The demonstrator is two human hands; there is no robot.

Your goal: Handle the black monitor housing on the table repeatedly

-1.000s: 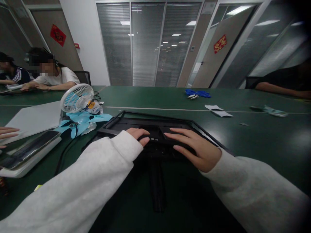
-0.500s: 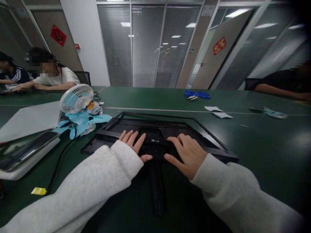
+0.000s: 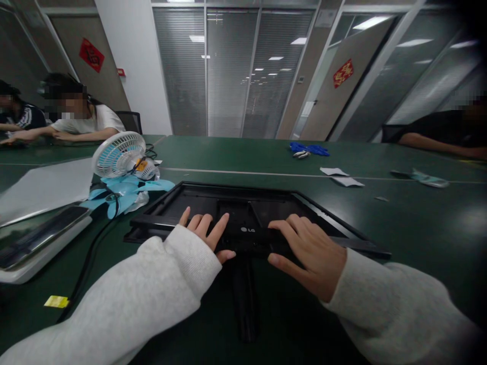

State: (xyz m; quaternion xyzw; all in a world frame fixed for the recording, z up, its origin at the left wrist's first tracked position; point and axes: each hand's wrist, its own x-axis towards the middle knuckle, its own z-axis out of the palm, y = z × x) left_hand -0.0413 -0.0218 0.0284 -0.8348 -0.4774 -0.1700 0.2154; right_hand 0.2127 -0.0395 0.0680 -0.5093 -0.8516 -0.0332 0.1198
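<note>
A black monitor bezel [image 3: 262,234] with an LG logo lies over a black monitor back shell [image 3: 198,200] in front of me. My left hand [image 3: 208,234] grips the bezel's near strip left of the logo, fingers spread over the top and thumb on the near side. Right of the logo, my right hand [image 3: 310,248] holds the same strip, fingers curled over it and thumb below. A dark stand neck [image 3: 245,304] extends toward me under the strip. Whether bezel and shell touch along the near edge is hard to tell.
To the left are a white fan [image 3: 120,154], light-blue fan blades [image 3: 127,191], a flat panel [image 3: 49,190], a white-edged device [image 3: 41,253] and a black cable [image 3: 89,261]. Blue gloves [image 3: 310,148] and paper [image 3: 341,176] lie farther right. People sit at both sides.
The bezel's far edge has come down close to the shell, and its near strip has shifted slightly right and toward me. My right hand has moved right; the left has shifted only slightly.
</note>
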